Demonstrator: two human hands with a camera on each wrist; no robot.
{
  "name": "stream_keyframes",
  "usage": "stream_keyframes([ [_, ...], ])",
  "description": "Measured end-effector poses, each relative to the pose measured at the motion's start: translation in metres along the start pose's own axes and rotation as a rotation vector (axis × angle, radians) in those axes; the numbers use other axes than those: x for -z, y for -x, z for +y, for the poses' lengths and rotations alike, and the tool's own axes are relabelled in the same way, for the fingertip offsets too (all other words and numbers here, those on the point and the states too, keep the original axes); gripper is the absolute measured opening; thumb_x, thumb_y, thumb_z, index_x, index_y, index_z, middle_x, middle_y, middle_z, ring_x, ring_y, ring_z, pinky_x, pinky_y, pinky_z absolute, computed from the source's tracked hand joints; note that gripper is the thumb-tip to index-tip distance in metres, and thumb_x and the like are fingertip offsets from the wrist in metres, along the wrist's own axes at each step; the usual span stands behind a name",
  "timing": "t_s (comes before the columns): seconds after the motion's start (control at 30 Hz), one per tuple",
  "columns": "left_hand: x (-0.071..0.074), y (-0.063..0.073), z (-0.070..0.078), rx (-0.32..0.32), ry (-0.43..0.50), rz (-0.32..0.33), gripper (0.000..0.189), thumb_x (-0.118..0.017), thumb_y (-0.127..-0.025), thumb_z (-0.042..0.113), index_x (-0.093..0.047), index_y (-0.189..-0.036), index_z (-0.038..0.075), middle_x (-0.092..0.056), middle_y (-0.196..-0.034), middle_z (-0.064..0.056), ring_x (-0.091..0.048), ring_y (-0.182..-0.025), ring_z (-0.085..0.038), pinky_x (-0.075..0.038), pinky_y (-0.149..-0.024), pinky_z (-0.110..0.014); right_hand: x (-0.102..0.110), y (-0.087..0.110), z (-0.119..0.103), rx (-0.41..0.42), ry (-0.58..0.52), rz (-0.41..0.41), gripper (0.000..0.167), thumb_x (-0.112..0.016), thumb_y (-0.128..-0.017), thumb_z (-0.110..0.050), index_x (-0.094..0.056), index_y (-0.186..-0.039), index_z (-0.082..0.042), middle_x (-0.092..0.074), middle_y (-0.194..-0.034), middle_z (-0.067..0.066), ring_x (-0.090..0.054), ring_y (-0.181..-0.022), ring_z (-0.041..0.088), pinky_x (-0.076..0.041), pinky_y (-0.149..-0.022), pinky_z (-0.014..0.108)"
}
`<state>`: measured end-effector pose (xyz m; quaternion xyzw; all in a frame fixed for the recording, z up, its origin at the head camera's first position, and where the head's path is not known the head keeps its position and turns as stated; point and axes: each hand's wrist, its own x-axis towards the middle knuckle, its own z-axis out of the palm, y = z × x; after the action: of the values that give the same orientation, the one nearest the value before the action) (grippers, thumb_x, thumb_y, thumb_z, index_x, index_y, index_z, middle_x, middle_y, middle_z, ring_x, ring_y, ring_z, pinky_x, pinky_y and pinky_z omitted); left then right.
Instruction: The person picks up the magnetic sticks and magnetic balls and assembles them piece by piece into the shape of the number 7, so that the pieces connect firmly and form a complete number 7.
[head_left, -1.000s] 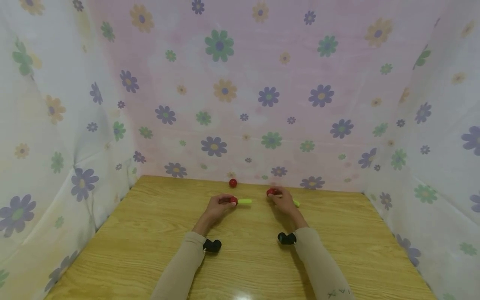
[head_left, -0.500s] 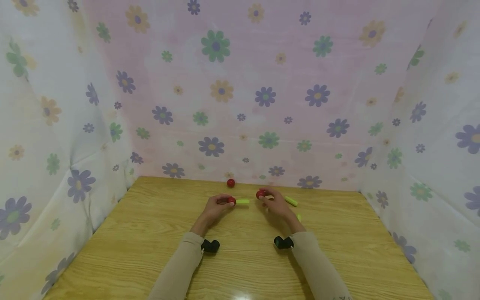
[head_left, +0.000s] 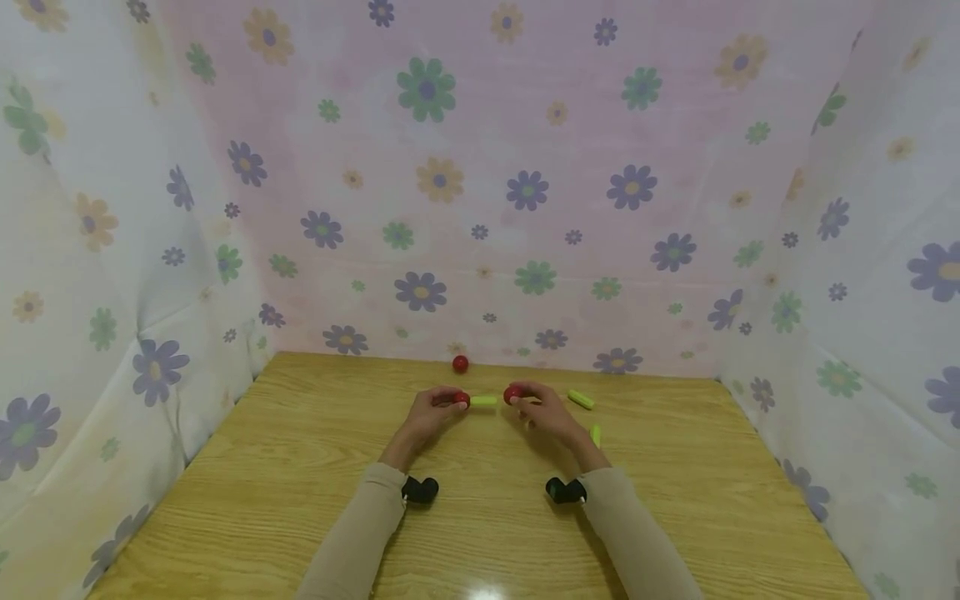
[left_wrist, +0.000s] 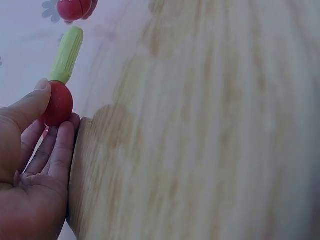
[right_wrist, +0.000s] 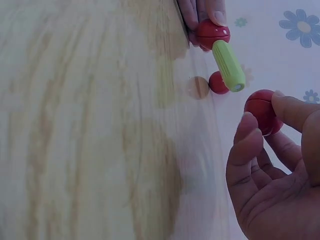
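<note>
While the left hand (head_left: 431,414) is pinching a red ball (head_left: 462,401) with a green stick (head_left: 483,401) projecting rightward, below frame centre, a loose red ball (head_left: 461,364) is resting just above; the right hand (head_left: 547,410) is pinching another red ball (head_left: 513,394) near the stick's tip, and two more sticks (head_left: 581,400) are lying right of centre.

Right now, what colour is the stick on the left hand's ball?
The stick is yellow-green, clearest in the right wrist view.
</note>
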<state>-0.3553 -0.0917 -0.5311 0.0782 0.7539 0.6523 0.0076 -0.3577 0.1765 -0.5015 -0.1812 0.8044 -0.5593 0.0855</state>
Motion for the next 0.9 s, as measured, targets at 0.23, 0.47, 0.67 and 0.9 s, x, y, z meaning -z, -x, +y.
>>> stream_keyframes([
  [0.23, -0.0005, -0.0016, -0.0001, 0.012, 0.006, 0.013, 0.034, -0.073, -0.096, 0.005, -0.068, -0.127, -0.006, -0.071, -0.123, -0.023, -0.067, -0.117, -0.031, -0.057, -0.096, -0.033, -0.0057, 0.001, 0.0002, -0.003, 0.015, -0.015, 0.047, -0.056, -0.108, -0.017, -0.049, -0.148, 0.008, -0.061, -0.132, 0.026, -0.06, -0.078, 0.02, -0.048, -0.062, 0.026],
  [0.47, -0.0007, 0.0014, 0.001, 0.003, 0.014, 0.026, 0.035, -0.073, -0.096, 0.004, -0.066, -0.128, -0.008, -0.07, -0.123, -0.025, -0.067, -0.116, -0.032, -0.057, -0.096, -0.035, -0.0083, 0.0021, 0.0017, -0.006, -0.004, -0.025, 0.045, -0.056, -0.108, -0.013, -0.05, -0.147, 0.006, -0.059, -0.132, 0.025, -0.059, -0.08, 0.022, -0.046, -0.062, 0.026],
  [0.67, 0.001, 0.0031, 0.002, 0.008, 0.062, 0.059, 0.038, -0.07, -0.099, 0.006, -0.064, -0.134, -0.006, -0.066, -0.132, -0.025, -0.063, -0.125, -0.036, -0.055, -0.101, -0.038, -0.0087, 0.0024, 0.0038, -0.005, -0.015, -0.012, 0.043, -0.057, -0.108, -0.016, -0.053, -0.146, 0.004, -0.059, -0.13, 0.026, -0.059, -0.08, 0.021, -0.045, -0.059, 0.025],
  [0.9, 0.0021, 0.0023, 0.0038, -0.005, 0.095, 0.062, 0.04, -0.07, -0.099, 0.008, -0.062, -0.136, -0.005, -0.063, -0.137, -0.025, -0.063, -0.126, -0.035, -0.056, -0.094, -0.03, -0.0106, 0.0013, 0.0021, -0.028, -0.033, -0.016, 0.046, -0.056, -0.109, -0.019, -0.05, -0.15, 0.002, -0.06, -0.131, 0.022, -0.058, -0.079, 0.018, -0.044, -0.058, 0.025],
])
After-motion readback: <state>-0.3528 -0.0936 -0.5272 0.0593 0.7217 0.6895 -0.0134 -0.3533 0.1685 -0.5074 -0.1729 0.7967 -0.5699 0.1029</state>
